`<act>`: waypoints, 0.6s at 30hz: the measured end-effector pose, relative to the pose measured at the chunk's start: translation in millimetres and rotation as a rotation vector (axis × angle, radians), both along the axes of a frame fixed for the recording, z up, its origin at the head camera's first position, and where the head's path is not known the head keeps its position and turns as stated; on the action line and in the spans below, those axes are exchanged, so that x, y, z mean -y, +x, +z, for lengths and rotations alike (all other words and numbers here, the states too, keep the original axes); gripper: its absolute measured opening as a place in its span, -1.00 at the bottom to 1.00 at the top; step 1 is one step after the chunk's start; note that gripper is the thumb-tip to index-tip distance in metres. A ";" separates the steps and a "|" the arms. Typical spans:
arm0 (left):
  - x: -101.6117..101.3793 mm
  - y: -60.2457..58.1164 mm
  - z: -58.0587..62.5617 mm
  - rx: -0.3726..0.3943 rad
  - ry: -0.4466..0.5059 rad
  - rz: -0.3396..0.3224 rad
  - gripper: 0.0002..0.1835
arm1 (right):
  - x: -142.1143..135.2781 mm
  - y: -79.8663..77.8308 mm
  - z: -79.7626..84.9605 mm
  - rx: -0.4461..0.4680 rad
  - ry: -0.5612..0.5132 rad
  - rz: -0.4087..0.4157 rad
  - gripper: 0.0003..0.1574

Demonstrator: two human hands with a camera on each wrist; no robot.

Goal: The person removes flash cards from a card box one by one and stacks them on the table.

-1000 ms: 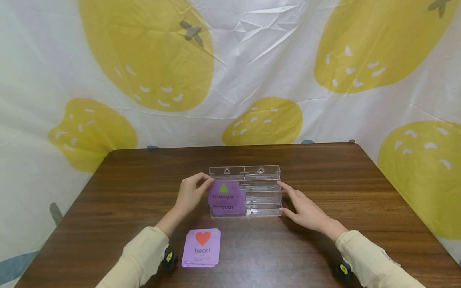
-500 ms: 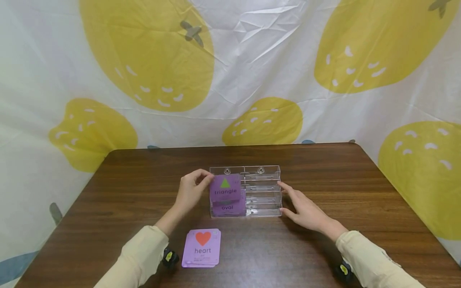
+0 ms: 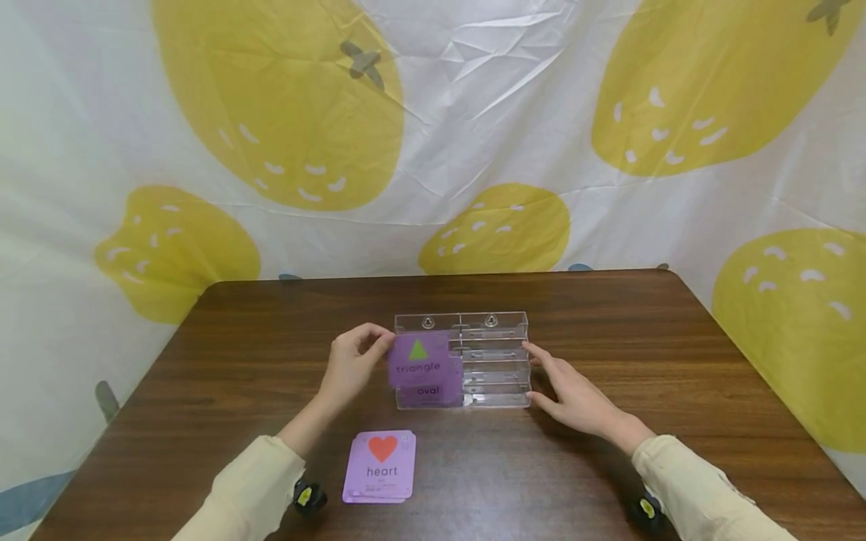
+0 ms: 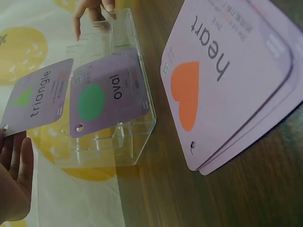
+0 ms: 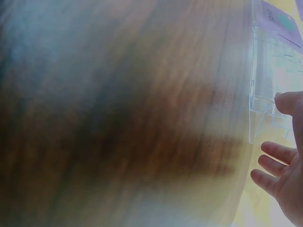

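Note:
My left hand pinches a purple triangle card by its upper left corner. The card is held in front of the left column of a clear tiered card rack, tilted slightly and apart from the oval card in the left wrist view. That oval card stands in the rack's lowest left pocket. At the rack's right side, my right hand touches the edge with thumb and forefinger extended. In the right wrist view the other fingers are spread loosely beside the rack.
A stack of purple cards, topped by a heart card, lies on the brown wooden table nearer than the rack. Behind the table hangs a white curtain printed with yellow fruit.
The triangle card rose in front of the rack's left column, then came back down and slightly left with my left hand. My right hand and the rack have stayed put.

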State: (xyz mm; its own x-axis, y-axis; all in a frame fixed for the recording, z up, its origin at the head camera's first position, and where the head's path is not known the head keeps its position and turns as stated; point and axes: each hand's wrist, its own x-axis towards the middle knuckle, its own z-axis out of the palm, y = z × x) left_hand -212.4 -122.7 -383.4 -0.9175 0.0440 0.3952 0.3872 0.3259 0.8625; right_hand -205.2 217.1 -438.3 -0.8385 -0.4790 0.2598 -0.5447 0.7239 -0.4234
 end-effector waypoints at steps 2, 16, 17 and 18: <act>1.9 2.7 -0.3 0.025 0.020 0.004 -0.87 | -0.1 -0.2 -0.1 0.002 -0.001 0.001 -0.02; 18.8 19.8 -13.7 0.170 0.092 0.017 -0.86 | -0.5 0.8 0.6 0.002 -0.007 0.008 -0.03; 20.0 21.1 -13.8 0.171 0.092 0.017 -0.86 | -0.5 0.8 0.7 0.002 -0.008 0.007 -0.03; 21.2 22.3 -13.7 0.171 0.091 0.016 -0.86 | -0.6 0.7 0.6 0.004 -0.008 0.006 -0.03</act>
State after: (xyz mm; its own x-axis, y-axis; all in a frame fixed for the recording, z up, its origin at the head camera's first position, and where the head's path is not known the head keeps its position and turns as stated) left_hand -190.1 -143.9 -397.2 -0.9720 0.0001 0.2352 0.2278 0.2481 0.9416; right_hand -204.4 217.8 -437.7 -0.8364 -0.4823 0.2605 -0.5478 0.7172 -0.4309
